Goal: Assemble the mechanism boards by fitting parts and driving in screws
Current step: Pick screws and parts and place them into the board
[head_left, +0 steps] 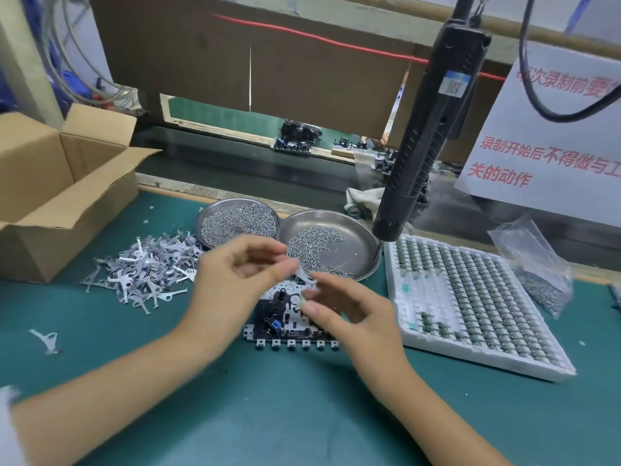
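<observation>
A mechanism board (284, 326) with black parts, a blue piece and a row of small tabs along its front lies on the green mat, partly hidden by my hands. My left hand (235, 274) and my right hand (349, 311) hover just above it. Together they pinch a small flat metal lever (307, 279) between their fingertips. A pile of the same metal levers (144, 274) lies to the left. Two round steel dishes hold screws: the left dish (238, 220) is full, the right dish (332, 243) partly filled. A black electric screwdriver (426, 129) hangs above the right dish.
An open cardboard box (57, 196) stands at the left. A white tray of small green parts (470, 304) lies at the right, with a plastic bag of screws (534, 264) behind it. One stray lever (45, 339) lies near the left. A conveyor with assembled boards (295, 136) runs behind.
</observation>
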